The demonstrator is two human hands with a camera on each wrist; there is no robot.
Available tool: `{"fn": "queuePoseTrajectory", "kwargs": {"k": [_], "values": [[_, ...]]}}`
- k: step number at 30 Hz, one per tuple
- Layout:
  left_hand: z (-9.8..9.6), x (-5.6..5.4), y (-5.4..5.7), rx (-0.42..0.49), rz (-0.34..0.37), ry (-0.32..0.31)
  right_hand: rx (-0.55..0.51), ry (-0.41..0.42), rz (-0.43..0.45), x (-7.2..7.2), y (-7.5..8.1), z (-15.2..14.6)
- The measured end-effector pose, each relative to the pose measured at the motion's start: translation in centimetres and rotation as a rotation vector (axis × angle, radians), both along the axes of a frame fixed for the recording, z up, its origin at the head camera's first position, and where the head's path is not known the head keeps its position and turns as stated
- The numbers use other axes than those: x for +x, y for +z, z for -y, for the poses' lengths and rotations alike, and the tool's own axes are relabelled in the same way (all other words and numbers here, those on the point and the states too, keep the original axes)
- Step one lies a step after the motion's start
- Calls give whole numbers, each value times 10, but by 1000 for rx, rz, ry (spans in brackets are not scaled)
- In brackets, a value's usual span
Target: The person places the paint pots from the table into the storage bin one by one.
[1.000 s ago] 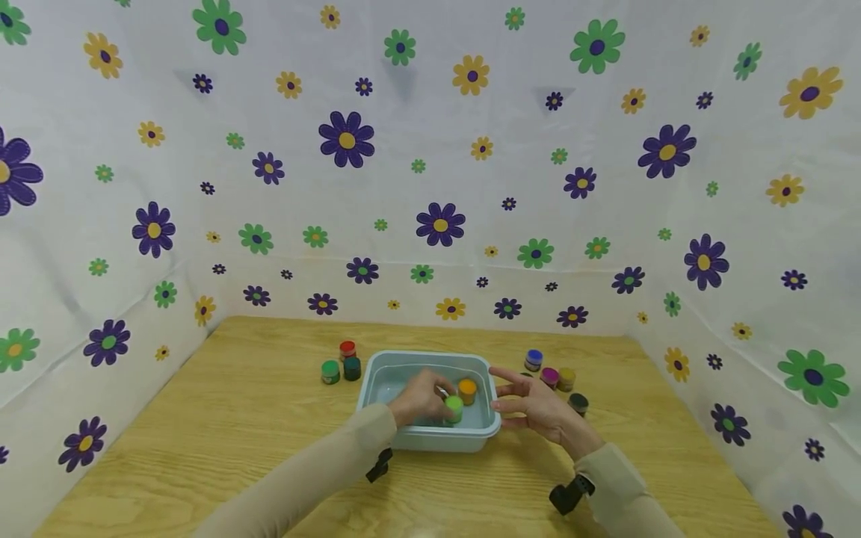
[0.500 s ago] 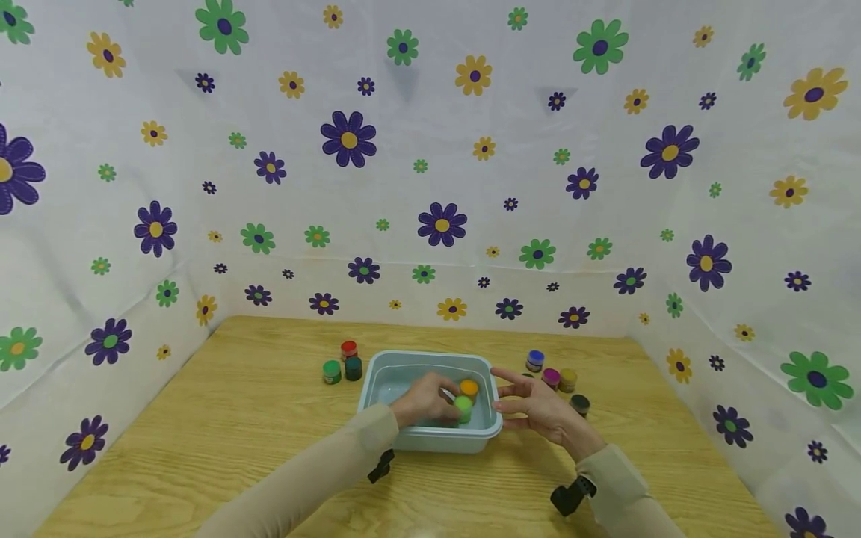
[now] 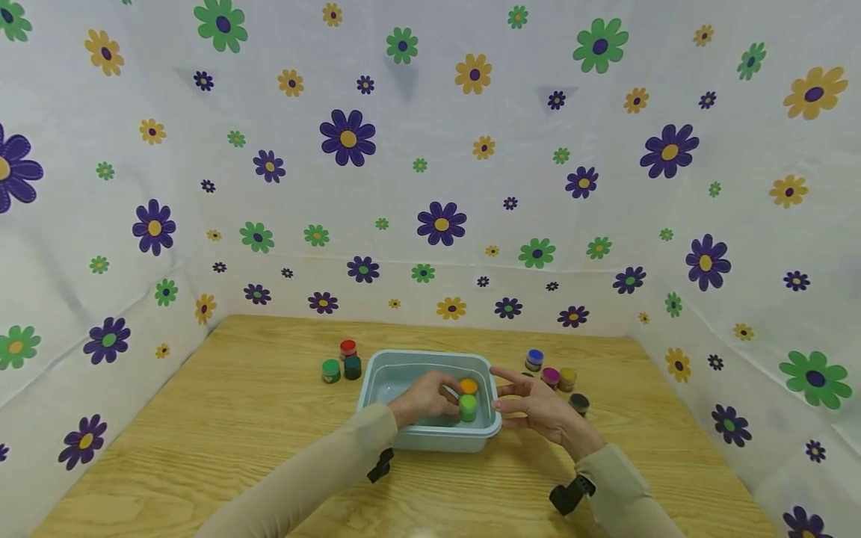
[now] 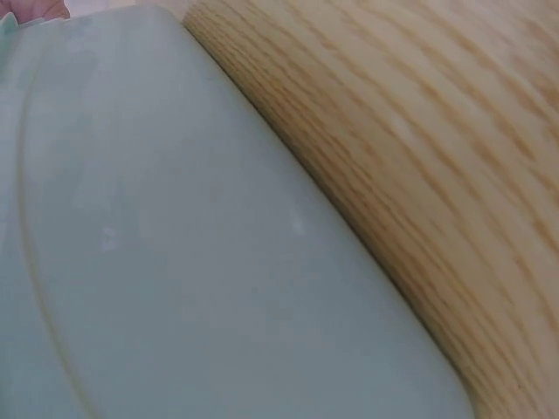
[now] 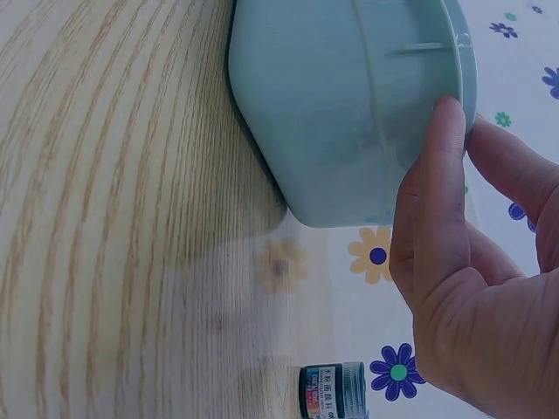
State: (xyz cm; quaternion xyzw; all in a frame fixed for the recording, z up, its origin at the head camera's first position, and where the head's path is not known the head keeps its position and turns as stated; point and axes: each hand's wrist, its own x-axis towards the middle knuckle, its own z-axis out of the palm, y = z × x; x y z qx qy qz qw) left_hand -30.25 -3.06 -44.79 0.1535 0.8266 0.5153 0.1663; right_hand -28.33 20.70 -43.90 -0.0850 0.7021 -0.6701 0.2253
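Observation:
In the head view my left hand [image 3: 427, 396] reaches into a pale blue plastic tub [image 3: 383, 365], its fingertips right beside a paint jar with a light green lid [image 3: 467, 407]. Whether they still touch the jar is hard to tell. Just behind stands an orange-lidded paint jar [image 3: 468, 386], partly covered by the green one. My right hand [image 3: 534, 407] rests its extended fingers against the tub's right end. The right wrist view has those fingers [image 5: 441, 192] touching the rim and outer wall. In the left wrist view the tub's side [image 4: 218, 236] hides the left hand.
Red [image 3: 347, 349], green [image 3: 331, 371] and dark teal [image 3: 353, 368] jars stand left of the tub. To its right are blue [image 3: 534, 359], magenta [image 3: 550, 377], yellow [image 3: 567, 379] and black [image 3: 578, 404] ones. A flowered sheet [image 3: 403, 187] encloses the wooden table [image 3: 269, 418].
The light green jar has shifted right inside the tub, to in front of the orange one, and more of it shows clear of the left fingers. The right hand keeps its place.

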Motion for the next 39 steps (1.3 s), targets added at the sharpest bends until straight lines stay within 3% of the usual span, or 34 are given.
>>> {"fn": "queuePoseTrajectory", "kwargs": {"k": [7,14,20,32,39], "values": [[0,-1,0,8,-11,0,-3,7,0,1,2,-1],[4,-2,2,137,-2,-7,9,-15,7,-1,1,1],[13,-3,7,141,-42,-37,17,-23,13,-2,-2,2],[54,-7,32,190,-28,0,28,-34,7,-1,0,2],[84,-12,31,142,-81,-7,31,-26,-2,-2,-4,2]]}}
